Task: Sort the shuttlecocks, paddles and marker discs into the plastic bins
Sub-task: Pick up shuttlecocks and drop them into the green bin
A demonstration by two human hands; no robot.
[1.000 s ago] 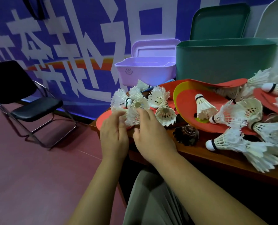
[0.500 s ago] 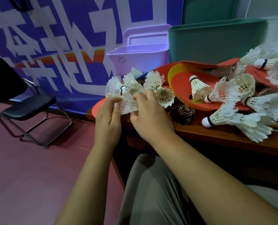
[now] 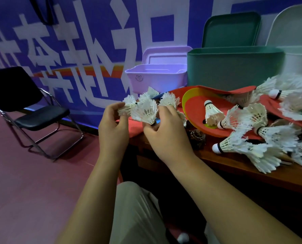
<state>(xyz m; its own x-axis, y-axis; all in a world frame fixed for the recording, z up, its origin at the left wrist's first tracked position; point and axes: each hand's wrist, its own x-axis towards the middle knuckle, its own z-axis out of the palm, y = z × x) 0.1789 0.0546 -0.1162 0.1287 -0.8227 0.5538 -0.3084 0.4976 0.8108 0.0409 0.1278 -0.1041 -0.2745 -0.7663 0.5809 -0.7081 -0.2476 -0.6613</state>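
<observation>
A blue banner (image 3: 76,50) with large white characters filled the wall beyond both grips. The wooden desk (image 3: 226,166) ran away to the right of the grips, its near corner lying under them. A black folding chair (image 3: 41,117) stood on the red floor well off to the left of the left grip (image 3: 113,127).

Beyond the right grip (image 3: 167,131), at the back of the desk, stood a green bin (image 3: 234,67). A pale bin (image 3: 298,62) touched its far right side and a smaller purple bin (image 3: 155,80) sat just beside its left. A matching lid leaned upright behind each bin.

Red marker discs (image 3: 194,110), one showing a yellow rim, lay overlapping just right of the right grip.

The left grip was narrow, thumb and fingers pinching a white shuttlecock (image 3: 129,107) that lay sideways. The right grip was also narrow, fingertips pinching the cork end of a second shuttlecock (image 3: 145,111) whose feather skirt opened up toward the camera. The two held shuttlecocks touched each other between the grips, raised above the desk corner.

More loose shuttlecocks (image 3: 229,143) were scattered right of the right grip, over the discs and the bare wood. One upright shuttlecock (image 3: 211,111) stood cork-up on the yellow-rimmed disc. A small dark woven ball (image 3: 197,136) sat just beside the right grip.
</observation>
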